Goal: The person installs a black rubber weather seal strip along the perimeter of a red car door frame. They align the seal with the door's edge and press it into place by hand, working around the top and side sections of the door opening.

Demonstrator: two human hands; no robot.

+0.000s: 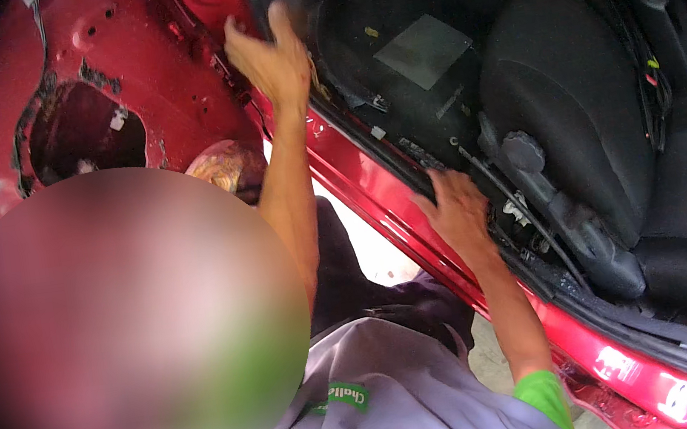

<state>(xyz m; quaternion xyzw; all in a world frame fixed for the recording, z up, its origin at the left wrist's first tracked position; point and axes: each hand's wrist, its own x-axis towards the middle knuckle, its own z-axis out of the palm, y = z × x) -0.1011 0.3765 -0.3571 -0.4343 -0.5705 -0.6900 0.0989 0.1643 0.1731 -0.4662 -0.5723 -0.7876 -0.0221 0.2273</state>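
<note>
My left hand point(272, 62) is raised at the front of the red car's door opening, thumb and fingers apart, with nothing visible in it. Beside it is the red front pillar area near the door's hinge side. My right hand point(456, 205) lies over the inner edge of the red door sill point(374, 185), fingers spread on the black rubber seal point(373, 144). Its fingertips are partly hard to make out. A bare red door panel point(172, 73) with a large cut-out hole stands swung out at the left.
Inside the car are a black seat point(561, 102), a grey sheet point(425, 50) on the dark floor, and a lever and rod beside the seat. Loose wires point(656, 90) hang at the far side. A round orange-brown thing point(222, 171) sits by the door. A blurred patch hides the lower left.
</note>
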